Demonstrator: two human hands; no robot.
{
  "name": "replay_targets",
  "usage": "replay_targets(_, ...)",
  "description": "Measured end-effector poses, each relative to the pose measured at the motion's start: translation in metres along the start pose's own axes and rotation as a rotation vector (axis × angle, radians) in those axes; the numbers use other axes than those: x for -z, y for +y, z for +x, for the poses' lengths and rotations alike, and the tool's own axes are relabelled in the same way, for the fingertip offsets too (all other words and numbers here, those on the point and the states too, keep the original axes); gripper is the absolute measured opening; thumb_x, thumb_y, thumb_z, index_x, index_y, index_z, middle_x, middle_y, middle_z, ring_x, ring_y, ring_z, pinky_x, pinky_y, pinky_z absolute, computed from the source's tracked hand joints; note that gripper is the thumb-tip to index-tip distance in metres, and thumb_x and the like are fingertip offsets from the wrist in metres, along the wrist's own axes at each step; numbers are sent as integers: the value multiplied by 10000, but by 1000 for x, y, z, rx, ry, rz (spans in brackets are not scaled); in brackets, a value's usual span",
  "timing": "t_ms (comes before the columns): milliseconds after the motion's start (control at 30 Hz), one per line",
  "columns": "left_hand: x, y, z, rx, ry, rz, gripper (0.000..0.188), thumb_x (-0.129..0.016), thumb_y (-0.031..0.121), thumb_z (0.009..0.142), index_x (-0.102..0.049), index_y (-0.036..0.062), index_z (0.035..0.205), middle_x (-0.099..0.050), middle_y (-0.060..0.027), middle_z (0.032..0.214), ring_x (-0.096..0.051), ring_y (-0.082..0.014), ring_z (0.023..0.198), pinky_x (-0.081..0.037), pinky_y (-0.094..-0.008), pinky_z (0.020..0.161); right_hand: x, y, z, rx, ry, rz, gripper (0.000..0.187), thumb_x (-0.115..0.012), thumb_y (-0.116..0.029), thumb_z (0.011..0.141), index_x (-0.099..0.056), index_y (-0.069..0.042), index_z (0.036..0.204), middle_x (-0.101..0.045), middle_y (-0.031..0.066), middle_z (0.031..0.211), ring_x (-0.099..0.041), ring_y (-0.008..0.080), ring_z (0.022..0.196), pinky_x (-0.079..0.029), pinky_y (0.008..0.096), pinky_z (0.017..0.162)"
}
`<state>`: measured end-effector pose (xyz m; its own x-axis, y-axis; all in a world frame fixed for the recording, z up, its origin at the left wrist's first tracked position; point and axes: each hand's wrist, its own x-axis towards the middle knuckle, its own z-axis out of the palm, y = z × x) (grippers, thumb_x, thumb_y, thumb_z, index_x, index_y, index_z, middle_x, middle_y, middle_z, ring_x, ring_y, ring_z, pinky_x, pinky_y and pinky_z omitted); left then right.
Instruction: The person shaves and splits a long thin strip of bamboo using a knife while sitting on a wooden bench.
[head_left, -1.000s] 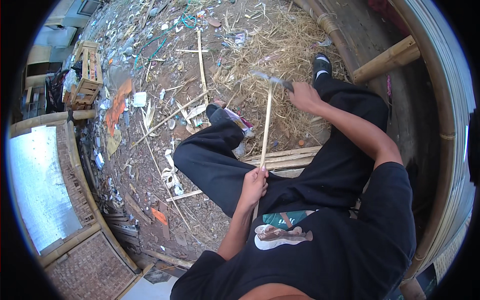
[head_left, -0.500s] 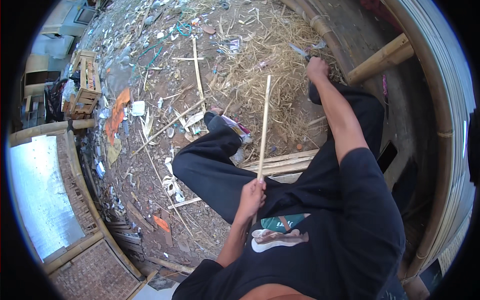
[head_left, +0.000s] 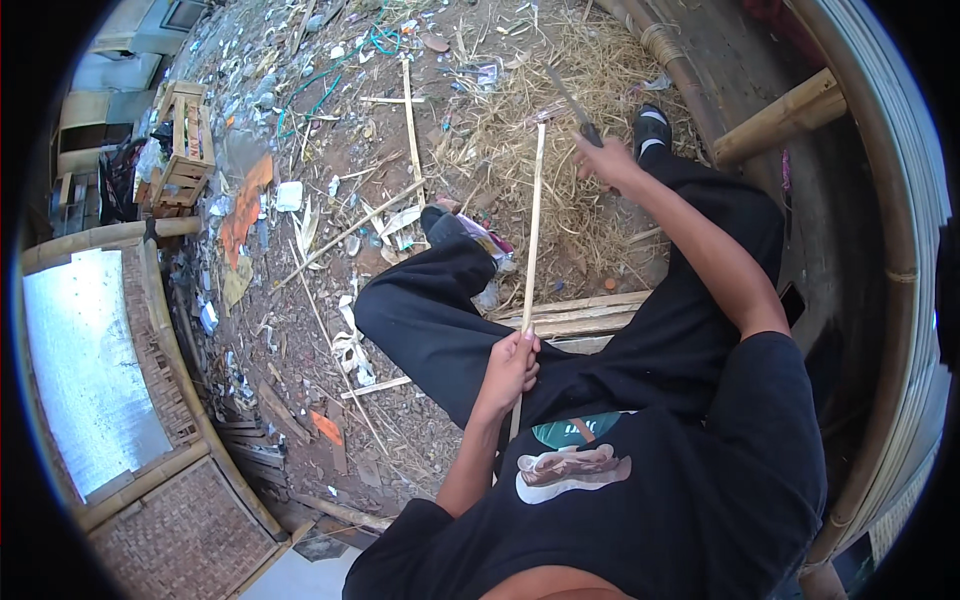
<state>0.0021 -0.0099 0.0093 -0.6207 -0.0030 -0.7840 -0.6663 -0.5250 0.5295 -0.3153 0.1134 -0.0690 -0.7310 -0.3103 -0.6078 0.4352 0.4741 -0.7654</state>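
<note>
Held a pale wooden strip (head_left: 534, 220) lengthwise between the parted black trousers (head_left: 425, 310), with its far end out over the straw (head_left: 565, 195) and its near end running past the fist toward the black shirt (head_left: 700, 470). Closed the left hand (head_left: 512, 372) around its lower part, low over the lap, probably for steadiness, with most of the length bare above. Held a knife (head_left: 587, 128) in the right hand (head_left: 606, 165), to the strip's right and apart from it, blade angled outward, seemingly for safety (could not tell how tightly, with some fingers looking loosely spread). Sat with legs wide, apparently for room around the strip. Had split pieces (head_left: 590, 320) lying crosswise between the legs, perhaps for easy reach, and, well off to the left, a slatted crate (head_left: 183, 150).
</note>
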Motion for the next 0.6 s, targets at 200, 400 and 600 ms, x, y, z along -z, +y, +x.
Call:
replay_targets(200,6,11,-5,-35,-99,204,274,-413,300,1000,-461,63,870,-275,70,555,-226,-17,414,-177,-192,373,-28,-10,-26,138,-11,195,333,-664,-342,848,-636,-11,876,-549,11,661,-370,68,429,-272,254,398)
replay_targets(400,-2,24,-29,-129,-71,372,306,-398,282,1003,-479,3,1099,-470,-2,699,-463,-60,558,-434,-198,533,-5,-45,-13,228,68,393,289,-755,-274,773,-539,-88,721,-561,6,645,-402,65,470,-319,251,422)
replay_targets(600,5,6,-66,-145,-79,501,209,-524,164,953,-527,-17,1059,-555,-38,780,-570,-99,662,-496,-240,644,43,-61,27,356,419,432,280,-754,-311,766,-645,-53,778,-576,8,624,-410,78,461,-329,278,439)
